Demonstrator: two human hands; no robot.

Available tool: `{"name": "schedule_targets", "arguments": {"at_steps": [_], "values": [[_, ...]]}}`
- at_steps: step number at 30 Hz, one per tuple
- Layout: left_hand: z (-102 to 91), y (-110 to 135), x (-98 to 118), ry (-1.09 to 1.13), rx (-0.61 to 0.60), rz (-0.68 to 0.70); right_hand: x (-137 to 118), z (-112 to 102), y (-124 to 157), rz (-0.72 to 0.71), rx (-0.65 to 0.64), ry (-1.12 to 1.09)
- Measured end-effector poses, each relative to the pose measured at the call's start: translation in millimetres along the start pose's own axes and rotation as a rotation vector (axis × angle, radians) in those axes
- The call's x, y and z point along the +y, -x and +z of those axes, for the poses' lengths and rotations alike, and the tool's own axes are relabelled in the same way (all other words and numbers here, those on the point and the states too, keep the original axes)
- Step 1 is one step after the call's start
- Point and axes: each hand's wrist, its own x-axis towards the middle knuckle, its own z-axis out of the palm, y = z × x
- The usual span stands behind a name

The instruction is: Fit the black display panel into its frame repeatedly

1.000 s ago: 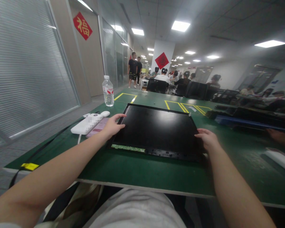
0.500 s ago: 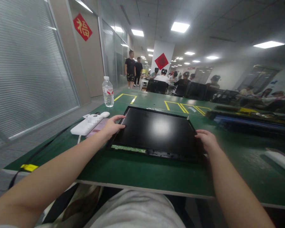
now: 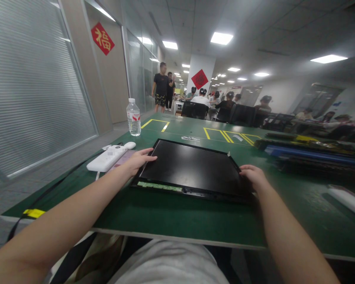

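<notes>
A black LCD panel (image 3: 189, 163) lies face up in front of me, between my two hands. A green circuit strip (image 3: 159, 186) runs along the left part of its near edge. My left hand (image 3: 139, 161) grips the left edge, its thumb over the front. At the right edge, my right hand (image 3: 253, 176) pinches the frame with its fingertips; part of that grip is hidden. A small pale tab (image 3: 228, 154) sticks up at the far right corner of the panel.
The green table (image 3: 177, 221) has yellow tape outlines (image 3: 225, 134). To the left are a water bottle (image 3: 133, 118), a white device (image 3: 105, 158) and a cable (image 3: 59, 182). Dark and blue parts (image 3: 307, 154) are stacked at right, near a white object (image 3: 347, 202). Several people are beyond.
The panel's far edge has come down and slightly toward me, showing more of a small strip behind it. The bright reflection on the screen has faded. Both hands keep their hold.
</notes>
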Motion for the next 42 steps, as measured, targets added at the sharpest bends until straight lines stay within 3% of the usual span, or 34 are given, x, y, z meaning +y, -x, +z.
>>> {"name": "schedule_targets", "arguments": {"at_steps": [10,20,42], "values": [[2.6,8.9,3.5,0.042,-0.121,-0.046,0.1,2.1,2.8,-0.062,0.024,0.056],[0.6,9.4,3.5,-0.04,-0.041,0.007,-5.7,4.6,12.4,-0.103,-0.029,0.079],[-0.6,7.5,4.1,0.094,-0.136,0.164,-7.1,6.1,14.3,-0.117,-0.048,0.232]]}}
